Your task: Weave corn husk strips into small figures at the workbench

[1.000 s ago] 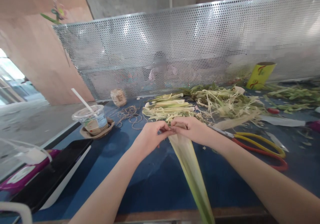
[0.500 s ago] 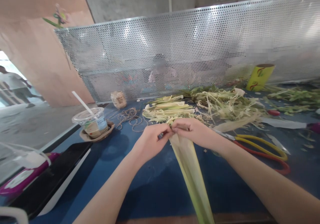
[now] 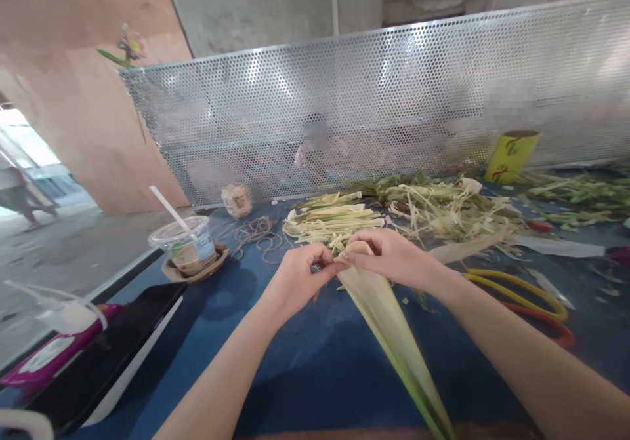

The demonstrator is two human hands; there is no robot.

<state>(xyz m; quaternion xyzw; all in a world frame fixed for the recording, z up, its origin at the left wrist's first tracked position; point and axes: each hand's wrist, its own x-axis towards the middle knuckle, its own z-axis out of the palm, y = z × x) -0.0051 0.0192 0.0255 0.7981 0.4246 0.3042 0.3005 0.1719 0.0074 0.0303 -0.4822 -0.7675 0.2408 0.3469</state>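
Leaf strip (image 3: 388, 325) runs from the counter's (image 3: 305, 361) near edge up to the left hand (image 3: 302, 273) and right hand (image 3: 391, 254), its long lower part unbent. Both pinch its top end, which curls over at the right fingers; the bend looks only begun, most of the length unworked. Just beyond lie pale strips (image 3: 339, 214) and, farther right, a heap of shredded leaves (image 3: 443, 209).

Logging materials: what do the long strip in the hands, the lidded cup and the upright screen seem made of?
Strip: likely plant husk or leaf, fairly matte, fading from cream to green. Cup: probably clear plastic, glossy and see-through. Screen: apparently metal, shiny grey, punched with holes.
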